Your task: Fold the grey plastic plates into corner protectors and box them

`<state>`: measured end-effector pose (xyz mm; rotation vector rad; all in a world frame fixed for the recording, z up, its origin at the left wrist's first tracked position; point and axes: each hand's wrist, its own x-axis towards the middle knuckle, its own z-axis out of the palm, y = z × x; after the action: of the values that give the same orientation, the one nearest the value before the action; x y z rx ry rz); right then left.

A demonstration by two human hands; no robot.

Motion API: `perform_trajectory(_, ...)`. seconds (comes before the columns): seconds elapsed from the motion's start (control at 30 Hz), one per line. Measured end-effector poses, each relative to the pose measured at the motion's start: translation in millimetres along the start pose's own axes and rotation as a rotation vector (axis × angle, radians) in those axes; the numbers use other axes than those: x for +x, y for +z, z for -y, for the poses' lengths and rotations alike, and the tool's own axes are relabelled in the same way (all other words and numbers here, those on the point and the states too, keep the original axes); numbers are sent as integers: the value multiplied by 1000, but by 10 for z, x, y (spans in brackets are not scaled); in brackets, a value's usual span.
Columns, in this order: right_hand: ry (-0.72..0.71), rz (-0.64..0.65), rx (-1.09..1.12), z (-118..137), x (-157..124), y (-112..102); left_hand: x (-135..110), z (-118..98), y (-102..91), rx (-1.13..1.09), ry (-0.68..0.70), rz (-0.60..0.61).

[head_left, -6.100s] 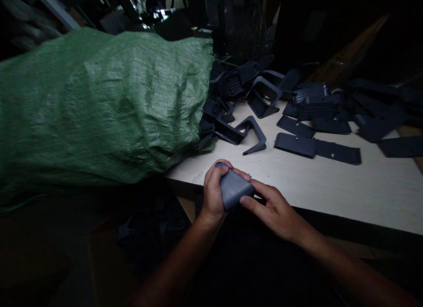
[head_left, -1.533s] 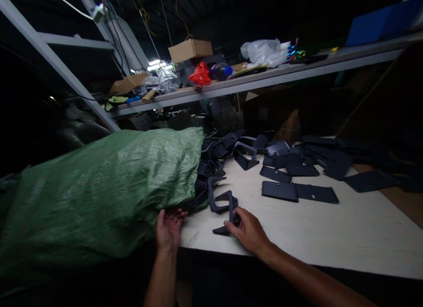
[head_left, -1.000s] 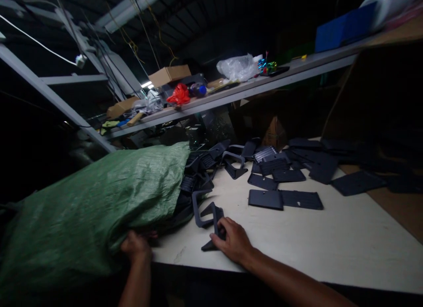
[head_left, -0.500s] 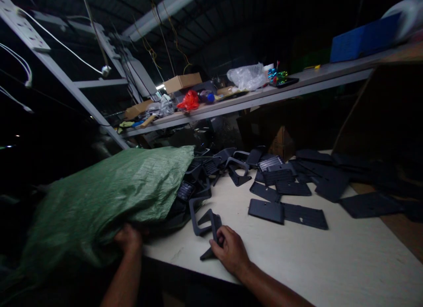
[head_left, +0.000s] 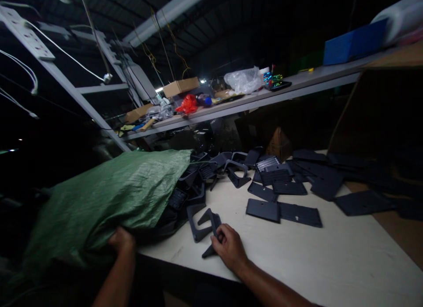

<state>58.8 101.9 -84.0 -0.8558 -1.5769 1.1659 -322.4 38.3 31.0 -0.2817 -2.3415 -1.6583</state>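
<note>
My left hand [head_left: 121,240] is closed on the lower edge of a green woven sack [head_left: 125,190], its fingers partly hidden in the folds. The sack lies on its side with its mouth to the right, and black plastic parts [head_left: 178,199] spill from it. My right hand [head_left: 229,247] pinches a black plastic bracket [head_left: 214,221] with an angular frame, low over the table's front edge. Touching or just behind it, a second black frame [head_left: 194,234] lies on the table. Flat black ribbed plates [head_left: 300,213] are spread farther right.
A pale table [head_left: 357,258] carries the parts. Behind it runs a shelf [head_left: 280,95] with a red plastic bag [head_left: 187,104], clear plastic wrap [head_left: 243,80] and a blue box [head_left: 353,42]. A power strip [head_left: 28,34] is fixed to the post at left.
The left hand and the sack's mouth have shifted slightly left, and more black parts show at the opening. The right hand keeps hold of the bracket, almost unmoved.
</note>
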Motion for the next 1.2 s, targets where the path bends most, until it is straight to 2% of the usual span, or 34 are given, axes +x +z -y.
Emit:
perform_trajectory(0.1, 5, -62, 27, -18, 26, -2, -146, 99, -24, -11, -243, -43)
perform_trajectory(0.2, 11, -130, 45, -15, 56, -19, -296, 194, -50, -100, -330, 3)
perform_trajectory(0.33, 6, -185, 47, -9, 92, -33, -520, 382, -134, -226, -398, 193)
perform_trajectory(0.43, -8, -217, 35, -12, 107, -32, -805, 531, -269, -232, -419, 370)
perform_trajectory(0.5, -30, -220, 19, -3, 105, -30, -1046, 530, -362, -190, -361, 539)
perform_trajectory(0.53, -46, -213, 7, 7, 98, -30, -1169, 479, -397, -151, -295, 664)
perform_trajectory(0.63, -109, -171, -39, 60, 59, -30, -1484, 149, -423, 123, 48, 1161)
perform_trajectory(0.7, -154, -138, -73, 101, 25, -30, -1621, -125, -370, 185, 221, 1346)
perform_trajectory(0.77, -197, -118, -111, 138, -6, -30, -1696, -339, -283, 165, 302, 1460)
perform_trajectory(0.87, -251, -122, -175, 181, -49, -38, -1736, -459, -126, 131, 331, 1525)
perform_trajectory(1.03, -269, -169, -264, 267, -106, -118, -1782, -350, 245, -19, 226, 1595)
perform_trajectory(1.13, -236, -219, -298, 345, -113, -216, -1817, -332, 468, -119, 169, 1569)
perform_trajectory(1.2, -216, -260, -319, 403, -105, -295, -1829, -354, 533, -122, 174, 1517)
